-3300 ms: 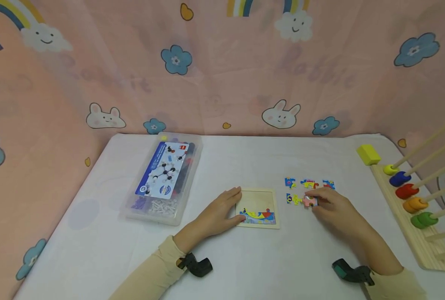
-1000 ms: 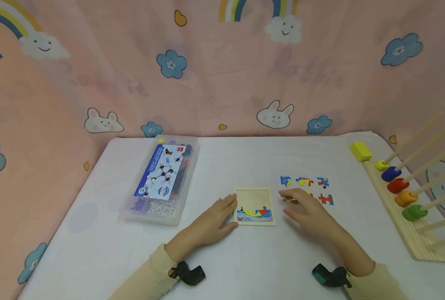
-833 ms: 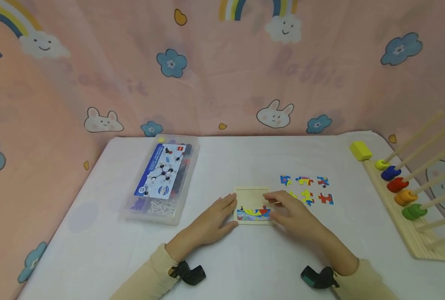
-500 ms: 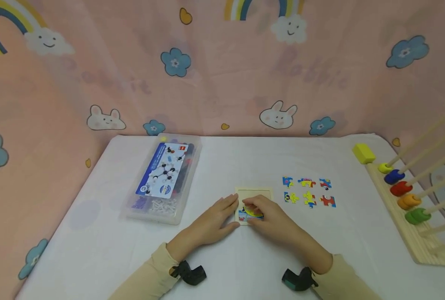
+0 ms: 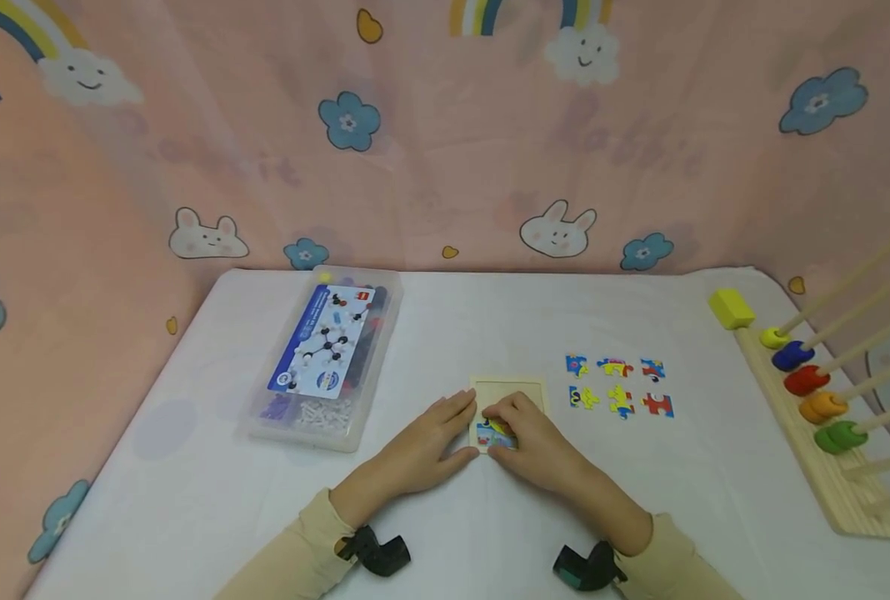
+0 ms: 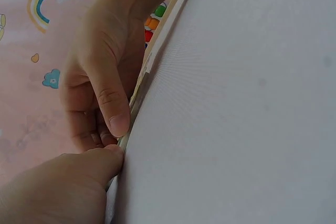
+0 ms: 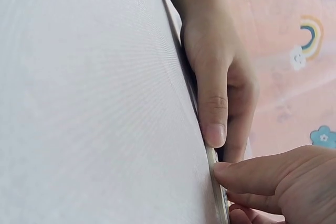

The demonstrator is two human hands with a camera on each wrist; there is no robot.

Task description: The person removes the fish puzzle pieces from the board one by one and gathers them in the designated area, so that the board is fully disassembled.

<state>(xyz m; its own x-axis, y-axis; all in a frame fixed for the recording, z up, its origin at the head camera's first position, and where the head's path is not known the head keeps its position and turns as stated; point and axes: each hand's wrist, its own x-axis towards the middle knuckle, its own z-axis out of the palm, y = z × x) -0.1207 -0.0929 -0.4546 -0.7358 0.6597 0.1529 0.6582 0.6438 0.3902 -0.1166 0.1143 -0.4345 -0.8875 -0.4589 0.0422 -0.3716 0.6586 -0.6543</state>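
A small wooden puzzle frame [image 5: 508, 386] lies on the table, its lower part filled with a blue and yellow picture strip. My left hand [image 5: 428, 443] rests along its left edge, fingers extended, the thumb at the near left corner. From the right, my right hand [image 5: 541, 443] reaches over the frame with bent fingers just above the strip. Its thumb touches the near edge, as the right wrist view shows of the frame edge [image 7: 216, 195]. I cannot tell whether the fingers still pinch the pink puzzle piece, which is hidden. Several loose puzzle pieces [image 5: 620, 402] lie in two rows right of the frame.
A clear plastic box [image 5: 325, 358] with a molecule picture on its lid stands to the left. On the right side is a wooden bead rack [image 5: 812, 467] with tilted pegs and coloured beads, a yellow block [image 5: 732, 309] at its far end. A patterned pink cloth hangs behind the table.
My right hand has picked the pink puzzle piece from the lower row and moved left with it over the frame. My left hand has stayed at the frame's left edge.
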